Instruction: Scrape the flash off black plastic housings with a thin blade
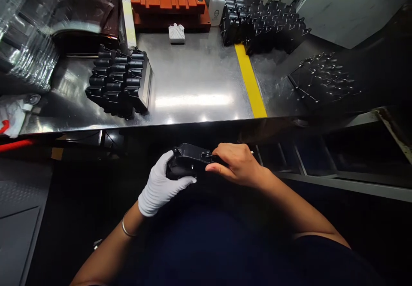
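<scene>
Black part [186,159]: glossy, boxy, rounded edges; small bright spot on near face; slightly tilted, gripped in gloved left hand [164,185]; right end close by right hand [236,164]; contact there unclear.

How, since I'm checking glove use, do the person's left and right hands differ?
The left hand wears a white glove; the right hand is bare. The left hand grips the body of a black part; the right hand is at its right end. A bangle shows behind the left hand, none behind the right hand. Both are at the same part.
</scene>
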`<state>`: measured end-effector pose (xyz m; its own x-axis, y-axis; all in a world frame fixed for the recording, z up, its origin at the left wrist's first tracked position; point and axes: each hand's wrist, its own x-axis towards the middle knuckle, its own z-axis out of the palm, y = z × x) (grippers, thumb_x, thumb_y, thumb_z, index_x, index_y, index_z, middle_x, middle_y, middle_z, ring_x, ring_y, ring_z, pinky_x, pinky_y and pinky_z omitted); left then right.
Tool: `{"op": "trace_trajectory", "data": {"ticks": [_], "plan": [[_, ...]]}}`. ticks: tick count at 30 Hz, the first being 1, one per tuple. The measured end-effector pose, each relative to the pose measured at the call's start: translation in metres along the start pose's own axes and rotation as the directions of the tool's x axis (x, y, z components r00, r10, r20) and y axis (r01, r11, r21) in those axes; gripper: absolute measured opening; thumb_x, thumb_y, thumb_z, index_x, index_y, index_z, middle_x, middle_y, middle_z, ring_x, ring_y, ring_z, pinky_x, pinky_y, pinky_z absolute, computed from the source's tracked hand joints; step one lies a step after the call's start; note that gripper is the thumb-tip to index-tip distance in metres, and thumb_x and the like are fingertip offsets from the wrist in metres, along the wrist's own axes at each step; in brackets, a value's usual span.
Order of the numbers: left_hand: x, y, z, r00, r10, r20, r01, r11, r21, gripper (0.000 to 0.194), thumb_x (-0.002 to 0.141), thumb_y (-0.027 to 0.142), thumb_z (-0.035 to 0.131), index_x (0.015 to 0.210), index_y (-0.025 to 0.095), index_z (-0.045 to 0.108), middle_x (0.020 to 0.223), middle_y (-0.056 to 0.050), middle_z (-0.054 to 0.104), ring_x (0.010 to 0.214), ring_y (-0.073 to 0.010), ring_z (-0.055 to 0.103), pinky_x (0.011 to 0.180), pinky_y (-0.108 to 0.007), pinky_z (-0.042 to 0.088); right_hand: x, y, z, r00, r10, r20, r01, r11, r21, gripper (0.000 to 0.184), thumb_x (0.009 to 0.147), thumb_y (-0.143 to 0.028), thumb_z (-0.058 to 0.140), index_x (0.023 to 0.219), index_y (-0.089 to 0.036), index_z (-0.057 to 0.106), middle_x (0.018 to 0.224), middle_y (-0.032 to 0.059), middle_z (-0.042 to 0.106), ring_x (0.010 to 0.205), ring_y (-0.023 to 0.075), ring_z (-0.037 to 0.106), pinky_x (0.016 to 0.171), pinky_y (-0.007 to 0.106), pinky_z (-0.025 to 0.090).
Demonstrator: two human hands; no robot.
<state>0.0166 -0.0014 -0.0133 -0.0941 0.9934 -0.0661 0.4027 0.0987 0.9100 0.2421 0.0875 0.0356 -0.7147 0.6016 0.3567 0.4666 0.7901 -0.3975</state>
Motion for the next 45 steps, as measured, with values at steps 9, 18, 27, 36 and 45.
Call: {"op": "trace_trajectory", "data": {"ticks": [9, 18, 27, 36, 45], "plan": [[0.003, -0.002, -0.010, 0.987, 0.013, 0.161, -0.011, 1.000, -0.015, 0.073, 0.065, 0.043, 0.080, 0.129, 0.020, 0.051, 0.118, -0.009, 0.066, 0.109, -0.0298, 0.062, 0.099, -0.046, 0.048, -0.001, -0.002, 0.000, 0.993, -0.115, 0.013, 0.115, 0.993, -0.037, 0.051, 0.096, -0.052, 0.042, 0.060, -0.016, 0.052, 0.053, -0.0010, 0.048, 0.050, 0.0095, 0.041, 0.050, 0.025, 0.025], [0.006, 0.003, -0.012, 0.967, -0.060, 0.247, 0.076, 0.995, -0.058, 0.074, 0.062, 0.045, 0.081, 0.126, 0.019, 0.054, 0.117, -0.010, 0.066, 0.108, -0.0315, 0.062, 0.097, -0.047, 0.048, -0.001, -0.004, 0.000, 0.990, -0.136, 0.043, 0.138, 0.990, -0.040, 0.054, 0.096, -0.054, 0.039, 0.058, -0.017, 0.050, 0.053, -0.0016, 0.045, 0.051, 0.0095, 0.039, 0.050, 0.025, 0.025], [0.002, 0.000, -0.001, 0.995, 0.078, 0.059, -0.083, 0.992, 0.093, 0.061, 0.069, 0.038, 0.078, 0.122, 0.022, 0.054, 0.115, -0.009, 0.066, 0.105, -0.0274, 0.064, 0.094, -0.043, 0.050, -0.003, -0.004, 0.000, 0.996, -0.084, -0.009, 0.082, 0.988, -0.132, 0.050, 0.096, -0.049, 0.044, 0.060, -0.015, 0.053, 0.055, -0.0003, 0.048, 0.051, 0.0094, 0.040, 0.051, 0.025, 0.024], [-0.005, 0.005, -0.001, 0.988, 0.147, -0.040, -0.146, 0.989, 0.024, 0.039, 0.073, 0.027, 0.077, 0.107, 0.023, 0.058, 0.098, -0.003, 0.066, 0.084, -0.0199, 0.066, 0.076, -0.034, 0.054, -0.006, 0.000, -0.003, 0.998, -0.065, -0.028, 0.066, 0.997, 0.039, 0.043, 0.099, -0.043, 0.042, 0.066, -0.017, 0.055, 0.056, -0.0013, 0.051, 0.052, 0.0095, 0.044, 0.052, 0.024, 0.030], [-0.008, -0.009, -0.018, 0.935, 0.354, 0.019, -0.354, 0.933, 0.067, 0.043, 0.076, 0.017, 0.072, 0.115, 0.028, 0.058, 0.109, -0.004, 0.067, 0.096, -0.0232, 0.065, 0.084, -0.038, 0.052, -0.010, -0.003, -0.008, 0.999, -0.021, -0.025, 0.023, 0.995, 0.098, 0.035, 0.097, -0.027, 0.045, 0.066, -0.016, 0.055, 0.055, -0.0019, 0.048, 0.051, 0.0087, 0.044, 0.052, 0.022, 0.032]]}}
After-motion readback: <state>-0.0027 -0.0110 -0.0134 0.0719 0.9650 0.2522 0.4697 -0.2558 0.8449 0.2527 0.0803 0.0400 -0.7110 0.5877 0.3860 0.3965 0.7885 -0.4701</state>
